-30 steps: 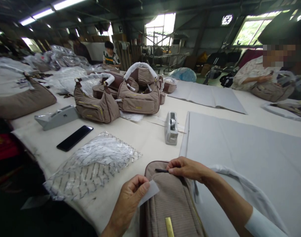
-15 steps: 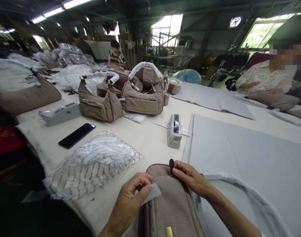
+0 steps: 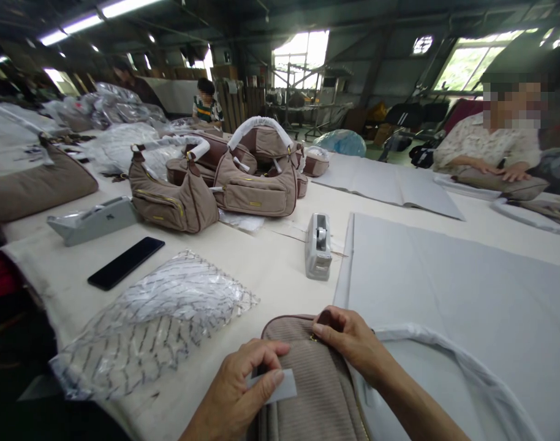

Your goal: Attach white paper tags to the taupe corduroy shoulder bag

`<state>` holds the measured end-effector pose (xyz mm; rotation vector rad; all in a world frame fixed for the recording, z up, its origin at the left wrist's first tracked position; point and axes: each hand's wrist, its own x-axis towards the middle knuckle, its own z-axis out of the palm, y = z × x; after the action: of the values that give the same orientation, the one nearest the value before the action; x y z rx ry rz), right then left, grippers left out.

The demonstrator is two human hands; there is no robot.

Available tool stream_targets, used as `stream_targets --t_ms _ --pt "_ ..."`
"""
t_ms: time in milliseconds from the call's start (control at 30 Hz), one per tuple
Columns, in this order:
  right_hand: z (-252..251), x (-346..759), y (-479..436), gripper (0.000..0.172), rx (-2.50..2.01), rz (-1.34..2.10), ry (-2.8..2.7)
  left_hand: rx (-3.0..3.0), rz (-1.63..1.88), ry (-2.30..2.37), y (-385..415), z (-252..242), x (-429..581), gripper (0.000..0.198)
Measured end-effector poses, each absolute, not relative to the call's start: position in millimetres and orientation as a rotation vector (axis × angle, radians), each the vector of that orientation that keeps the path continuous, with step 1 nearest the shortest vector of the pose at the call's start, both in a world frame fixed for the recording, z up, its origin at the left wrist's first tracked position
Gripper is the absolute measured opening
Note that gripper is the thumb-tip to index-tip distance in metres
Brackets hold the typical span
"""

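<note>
A taupe ribbed handbag (image 3: 310,383) with dark brown piping lies right in front of me, its lower part cut off by the frame. My left hand (image 3: 243,383) rests at the bag's left side, closed, with a small white slip (image 3: 286,387) pinched between thumb and fingers. Near the bag's far end, my right hand (image 3: 353,343) is closed on a dark brown zipper pull (image 3: 325,317). A white-wrapped strap (image 3: 450,346) curves away to the right of the bag.
Beyond my hands stands a grey tape dispenser (image 3: 318,248), with another dispenser (image 3: 96,219) farther left near a black phone (image 3: 126,263). Printed plastic bags (image 3: 160,324) lie at left. Finished handbags (image 3: 257,190) stand behind. Grey sheets (image 3: 445,269) cover the right; a co-worker (image 3: 495,144) sits beyond.
The view has shifted slightly, moving the table's things left. My right fingers have curled over the zipper pull, which stood upright before. The co-worker's hands have come together on a bag.
</note>
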<state>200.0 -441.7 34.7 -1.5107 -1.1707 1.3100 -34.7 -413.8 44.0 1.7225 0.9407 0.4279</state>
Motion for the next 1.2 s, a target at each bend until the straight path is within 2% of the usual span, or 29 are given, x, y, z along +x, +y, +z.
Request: stream_targets --t_ms 200,433,600,700,967,1200 --pt "53 190 -455 0.03 -1.58 1.005 -1.304 1.638 0.464 0.933 -416 46 -29 0.02" --pt "43 190 -435 0.033 -1.476 1.211 -1.268 1.46 0.531 0.974 -419 49 -26 0.023" --pt "40 202 -446 0.022 -1.389 1.454 -1.301 1.445 0.502 0.968 -417 43 -30 0.027" --pt "39 205 -445 0.019 -1.382 1.422 -1.354 1.467 0.476 0.949 -416 40 -31 0.029" --pt "30 197 -421 0.034 -1.422 1.564 -1.079 1.406 0.546 0.983 -416 46 -26 0.029" --pt "43 201 -438 0.03 -1.333 1.606 -1.134 1.247 0.627 1.007 -403 46 -31 0.028"
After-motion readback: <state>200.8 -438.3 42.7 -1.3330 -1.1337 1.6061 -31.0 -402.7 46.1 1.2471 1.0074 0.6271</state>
